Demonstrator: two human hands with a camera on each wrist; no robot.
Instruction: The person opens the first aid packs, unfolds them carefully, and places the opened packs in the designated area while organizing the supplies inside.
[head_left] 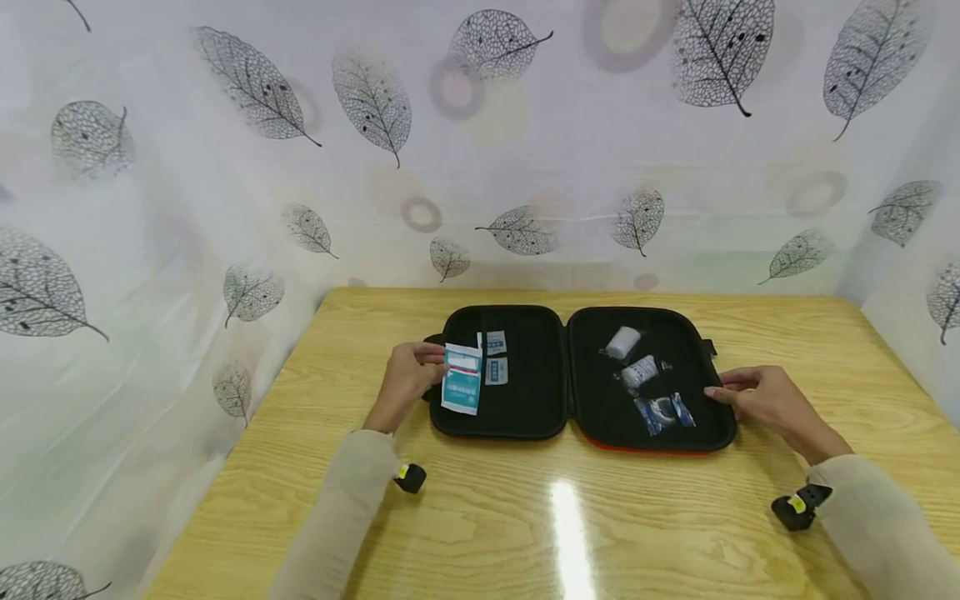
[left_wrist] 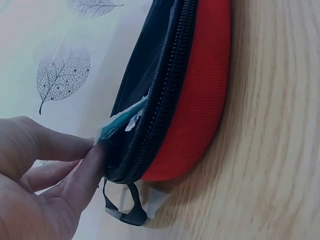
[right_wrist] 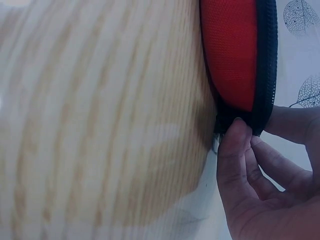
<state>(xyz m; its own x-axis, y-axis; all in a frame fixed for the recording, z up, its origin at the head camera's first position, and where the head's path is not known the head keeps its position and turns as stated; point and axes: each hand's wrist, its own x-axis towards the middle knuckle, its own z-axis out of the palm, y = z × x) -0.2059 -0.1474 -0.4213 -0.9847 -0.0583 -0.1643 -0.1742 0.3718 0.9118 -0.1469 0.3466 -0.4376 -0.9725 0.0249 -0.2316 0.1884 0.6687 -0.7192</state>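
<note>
A zippered case (head_left: 534, 392), black inside with a red shell (left_wrist: 202, 100), lies unfolded on the table. At its left half, my left hand (head_left: 407, 379) pinches a teal-and-white packet (head_left: 461, 392) by its left edge, over the case's side. Two small white-and-blue sachets (head_left: 496, 372) sit under a dark strap beside it. In the right half are a white roll (head_left: 623, 342), a second wrapped roll (head_left: 640, 372) and a blue-and-clear packet (head_left: 663, 412). My right hand (head_left: 767, 406) grips the right half's outer rim between thumb and fingers, as the right wrist view shows.
The wooden table (head_left: 480, 517) runs to a pale leaf-print sheet (head_left: 525, 167) behind and at both sides. A dark loop handle (left_wrist: 131, 212) hangs off the case's left end. Small black devices (head_left: 411, 478) are worn at both wrists.
</note>
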